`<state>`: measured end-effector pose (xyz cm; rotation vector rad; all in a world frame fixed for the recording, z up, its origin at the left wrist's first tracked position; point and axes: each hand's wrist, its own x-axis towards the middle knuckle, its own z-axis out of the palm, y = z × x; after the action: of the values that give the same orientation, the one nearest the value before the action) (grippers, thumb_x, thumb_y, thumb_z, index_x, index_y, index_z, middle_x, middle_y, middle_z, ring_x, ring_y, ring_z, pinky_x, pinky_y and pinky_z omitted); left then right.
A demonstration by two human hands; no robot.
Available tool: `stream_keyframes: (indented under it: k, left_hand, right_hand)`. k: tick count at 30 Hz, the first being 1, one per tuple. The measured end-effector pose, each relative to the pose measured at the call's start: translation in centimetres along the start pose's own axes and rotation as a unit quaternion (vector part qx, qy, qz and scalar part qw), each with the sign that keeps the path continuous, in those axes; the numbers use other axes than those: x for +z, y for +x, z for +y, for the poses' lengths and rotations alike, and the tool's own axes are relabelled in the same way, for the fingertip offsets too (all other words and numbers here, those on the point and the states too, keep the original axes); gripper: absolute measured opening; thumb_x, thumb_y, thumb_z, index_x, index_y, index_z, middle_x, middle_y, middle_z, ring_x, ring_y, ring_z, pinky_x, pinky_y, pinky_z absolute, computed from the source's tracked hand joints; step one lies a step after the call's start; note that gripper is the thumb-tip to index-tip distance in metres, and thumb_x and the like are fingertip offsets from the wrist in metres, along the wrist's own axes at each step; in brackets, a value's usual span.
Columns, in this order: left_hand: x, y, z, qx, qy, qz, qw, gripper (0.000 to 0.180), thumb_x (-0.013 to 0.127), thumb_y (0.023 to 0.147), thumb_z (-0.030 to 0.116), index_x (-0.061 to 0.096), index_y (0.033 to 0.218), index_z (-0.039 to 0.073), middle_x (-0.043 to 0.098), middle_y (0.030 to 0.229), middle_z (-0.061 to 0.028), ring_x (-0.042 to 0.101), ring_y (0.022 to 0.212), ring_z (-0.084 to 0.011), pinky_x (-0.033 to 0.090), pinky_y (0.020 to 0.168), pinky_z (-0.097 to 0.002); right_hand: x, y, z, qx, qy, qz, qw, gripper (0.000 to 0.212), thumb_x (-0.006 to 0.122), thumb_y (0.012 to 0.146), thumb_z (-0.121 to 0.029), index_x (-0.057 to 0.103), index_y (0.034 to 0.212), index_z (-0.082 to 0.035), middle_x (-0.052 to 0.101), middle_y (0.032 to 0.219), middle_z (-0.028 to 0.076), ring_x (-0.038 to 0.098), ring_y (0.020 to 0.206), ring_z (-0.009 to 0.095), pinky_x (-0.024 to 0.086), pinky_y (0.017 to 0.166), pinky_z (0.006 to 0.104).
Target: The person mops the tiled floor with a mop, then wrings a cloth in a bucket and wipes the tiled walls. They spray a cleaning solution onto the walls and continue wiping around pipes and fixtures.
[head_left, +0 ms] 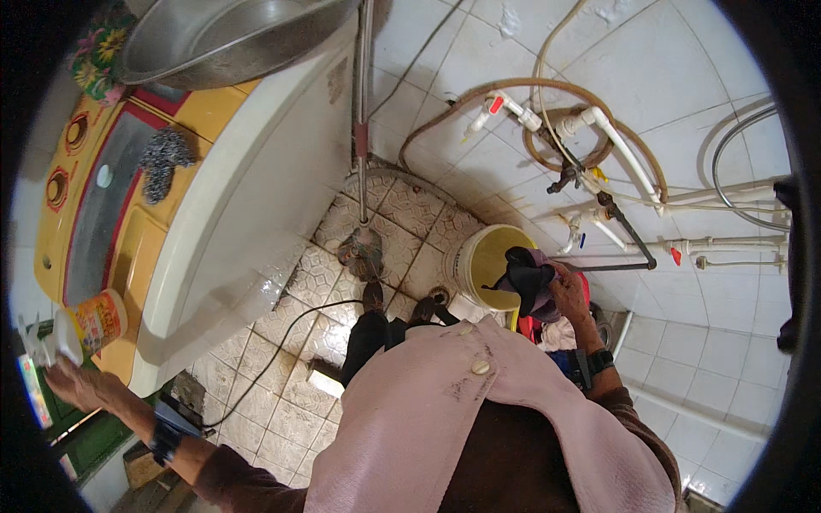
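My right hand [568,292] is closed on a dark purple and black cloth [526,279], which hangs over the rim of a pale yellow bucket [489,265]. At the far left my left hand [77,385] is beside a yellow and orange plastic tub [101,320]. The tub stands on the yellow top of a washing machine [150,222], its white mouth toward my fingers. My left fingers are curled against something white [38,340] that I cannot make out. Below the right hand, red, pink and dark clothes [558,335] lie heaped.
A large metal basin [231,38] sits on the machine's far end, near a steel scrubber [162,161]. A mop [363,244] stands on the tiled floor. Pipes, taps and a brown hose [505,84] line the right wall. A black cable [295,321] crosses the floor.
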<state>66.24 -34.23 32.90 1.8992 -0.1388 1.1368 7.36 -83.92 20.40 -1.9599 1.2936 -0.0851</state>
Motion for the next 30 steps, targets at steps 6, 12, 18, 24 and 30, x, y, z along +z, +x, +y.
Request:
stream_keyframes:
  k: [6, 12, 18, 24, 30]
  left_hand:
    - [-0.7, -11.0, 6.5, -0.047, -0.033, 0.035, 0.998, 0.045, 0.058, 0.088, 0.021, 0.046, 0.12, -0.008, 0.057, 0.108, -0.0187, 0.056, 0.099, -0.0244, 0.048, 0.084, -0.0338]
    - [1.7, -12.5, 6.8, 0.138, 0.06, -0.067, 0.986, 0.033, 0.065, 0.083, 0.011, 0.055, 0.112, -0.001, 0.056, 0.107, -0.0129, 0.054, 0.097, -0.0244, 0.045, 0.087, -0.0377]
    - [0.6, -8.9, 2.3, -0.137, -0.1, -0.006, 0.985, 0.025, 0.07, 0.079, 0.005, 0.053, 0.097, 0.002, 0.052, 0.094, -0.0039, 0.05, 0.081, -0.0129, 0.045, 0.077, -0.0293]
    - [-0.6, -6.3, 5.2, -0.048, -0.041, -0.126, 0.99, 0.103, 0.083, 0.059, 0.018, 0.02, 0.139, 0.008, 0.032, 0.136, -0.0173, 0.041, 0.12, -0.0282, 0.041, 0.096, -0.0455]
    - [3.0, -5.1, 5.3, -0.094, -0.069, -0.169, 0.979, 0.094, 0.078, 0.061, 0.013, 0.023, 0.137, 0.003, 0.044, 0.126, -0.017, 0.046, 0.115, -0.0291, 0.039, 0.096, -0.038]
  right_hand:
    - [0.9, -0.9, 1.3, 0.042, 0.071, 0.005, 0.997, 0.041, 0.048, 0.076, 0.001, 0.056, 0.116, 0.0, 0.065, 0.095, 0.013, 0.059, 0.091, 0.019, 0.045, 0.082, 0.0309]
    - [1.2, -0.2, 0.1, 0.029, 0.076, -0.014, 0.997, 0.041, 0.042, 0.079, 0.001, 0.056, 0.117, 0.0, 0.063, 0.107, 0.012, 0.058, 0.098, 0.02, 0.044, 0.089, 0.0317]
    - [0.8, 1.4, -2.3, -0.049, 0.028, -0.031, 0.998, 0.04, 0.042, 0.078, 0.001, 0.056, 0.115, 0.001, 0.06, 0.086, 0.005, 0.053, 0.075, 0.01, 0.044, 0.069, 0.0238]
    - [1.6, 2.8, -6.3, -0.107, 0.058, -0.027, 0.992, 0.038, 0.042, 0.078, 0.001, 0.057, 0.113, 0.001, 0.049, 0.066, -0.001, 0.042, 0.059, 0.008, 0.037, 0.053, 0.0225]
    - [2.5, 5.1, -7.2, -0.185, 0.039, -0.014, 0.982, 0.038, 0.047, 0.077, 0.001, 0.057, 0.114, 0.001, 0.048, 0.065, -0.002, 0.04, 0.056, 0.007, 0.035, 0.049, 0.0219]
